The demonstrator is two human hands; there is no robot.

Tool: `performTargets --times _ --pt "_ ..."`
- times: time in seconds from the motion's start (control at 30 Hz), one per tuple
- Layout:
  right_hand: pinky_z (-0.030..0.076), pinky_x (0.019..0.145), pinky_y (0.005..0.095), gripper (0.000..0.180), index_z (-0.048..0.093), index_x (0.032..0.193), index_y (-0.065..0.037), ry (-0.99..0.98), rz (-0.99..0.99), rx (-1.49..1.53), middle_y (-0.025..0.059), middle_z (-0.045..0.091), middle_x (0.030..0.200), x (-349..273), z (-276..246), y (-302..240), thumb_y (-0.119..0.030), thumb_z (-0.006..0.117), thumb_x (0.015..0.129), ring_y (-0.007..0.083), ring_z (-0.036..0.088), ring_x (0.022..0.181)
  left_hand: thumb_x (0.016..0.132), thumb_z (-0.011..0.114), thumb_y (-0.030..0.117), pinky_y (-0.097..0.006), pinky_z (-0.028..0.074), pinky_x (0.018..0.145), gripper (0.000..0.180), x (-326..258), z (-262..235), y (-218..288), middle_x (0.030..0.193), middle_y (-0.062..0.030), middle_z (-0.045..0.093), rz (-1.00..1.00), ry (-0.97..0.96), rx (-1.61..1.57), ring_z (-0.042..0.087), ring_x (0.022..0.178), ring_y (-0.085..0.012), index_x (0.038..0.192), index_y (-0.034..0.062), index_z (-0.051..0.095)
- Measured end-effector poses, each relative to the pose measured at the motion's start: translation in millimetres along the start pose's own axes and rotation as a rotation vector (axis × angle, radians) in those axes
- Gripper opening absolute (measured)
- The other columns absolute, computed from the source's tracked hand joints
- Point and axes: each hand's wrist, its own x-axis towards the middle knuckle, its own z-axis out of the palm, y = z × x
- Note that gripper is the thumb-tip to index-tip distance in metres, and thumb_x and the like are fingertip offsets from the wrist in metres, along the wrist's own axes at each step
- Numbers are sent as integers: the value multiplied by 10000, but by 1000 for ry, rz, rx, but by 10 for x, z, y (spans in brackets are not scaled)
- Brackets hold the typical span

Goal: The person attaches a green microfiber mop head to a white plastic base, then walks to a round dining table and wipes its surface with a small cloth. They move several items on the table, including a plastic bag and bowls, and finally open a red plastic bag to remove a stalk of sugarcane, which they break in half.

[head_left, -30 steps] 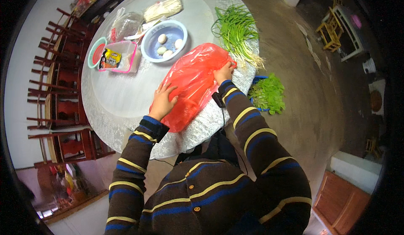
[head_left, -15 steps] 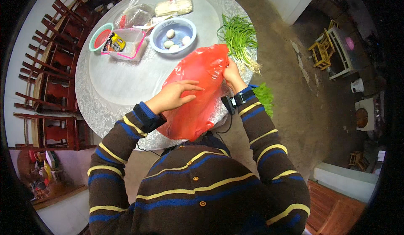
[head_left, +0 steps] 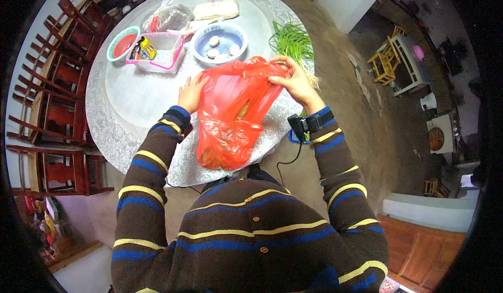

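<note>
A red plastic bag [head_left: 230, 136] hangs at the near edge of the round table, its mouth spread between my hands. My left hand [head_left: 192, 94] pinches the upper left edge of the bag. At the upper right, my right hand [head_left: 298, 83] is closed on the rim between thumb and fingers. Something greenish brown shows in the bag's middle, but its kind is unclear. Just beyond the bag stands a blue bowl [head_left: 196, 47] with several pale eggs [head_left: 214, 41]. A bunch of scallions [head_left: 289, 40] lies beyond my right hand.
On the table [head_left: 136, 104] are a clear pink-rimmed box [head_left: 170, 62] with a yellow-black packet [head_left: 144, 49], a green-rimmed basin [head_left: 112, 45], a tied clear bag [head_left: 167, 18] and a bundle of noodles [head_left: 216, 10]. Stacked wooden chairs [head_left: 63, 115] stand left.
My left hand has gone from lying over the bag to its left edge. The bag's mouth has been drawn wider, and my right hand has shifted slightly right.
</note>
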Motion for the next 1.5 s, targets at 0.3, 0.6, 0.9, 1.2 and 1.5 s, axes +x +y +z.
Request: performTargets --times 0.3,0.6,0.9,1.2,1.5 --pt "524 946 301 340 602 1170 -45 113 6 -54 45 638 1157 6 193 145 12 732 861 144 633 1041 705 842 98 -380 496 900 456 -316 -636 401 1072 -139 615 216 354 -295 605 1002 -286 1131 31 692" --pt "528 855 267 267 627 1131 -25 139 -17 -134 53 670 1048 142 550 256 41 679 878 123 637 933 829 795 185 -338 531 939 697 -396 -688 1049 1117 -167 613 -59 215 -697 645 1067 -252 1338 -75 396" --pt "539 921 363 181 547 1187 -20 253 51 413 109 638 1147 287 844 527 -22 493 1015 222 641 1043 746 820 41 -389 449 1070 808 -248 -255 961 1343 -158 590 62 61 -813 559 1271 -267 1442 22 411" --pt "552 955 459 268 517 1289 2 584 70 434 177 634 1241 458 162 376 -95 424 1057 298 652 1096 771 837 74 -372 475 1043 826 -404 -453 694 1302 -85 588 -39 85 -1039 589 1169 -184 1457 46 378" --pt "492 996 372 405 536 1310 -48 558 23 -28 155 551 1277 337 -100 230 -77 560 906 241 567 1141 786 856 138 -357 459 1051 815 -531 -559 847 1343 -123 580 68 148 -991 564 1231 -192 1453 20 404"
